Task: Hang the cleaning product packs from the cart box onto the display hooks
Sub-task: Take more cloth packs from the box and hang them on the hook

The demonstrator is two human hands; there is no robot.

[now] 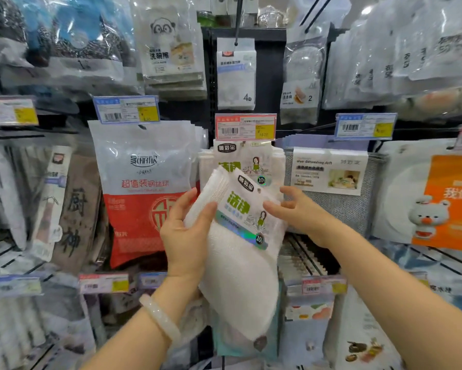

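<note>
The person is holding a white cloth pack (pixel 240 236) up in front of the display, just below the matching packs (pixel 247 158) already hanging under a red price tag (pixel 245 127), probably lining it up with that hook because the labels are the same. The pack is tilting, its top corner leaning toward the hung ones, which looks like a way of bringing its hanging hole to the hook; the hook itself is hidden behind the tag. The left hand (pixel 185 233) is gripping the pack's left edge, thumb lying on the front and fingers wrapping behind. The right hand (pixel 296 209) is sitting at the pack's right edge, fingers loosely spread and touching the label, steadying rather than clasping it.
</note>
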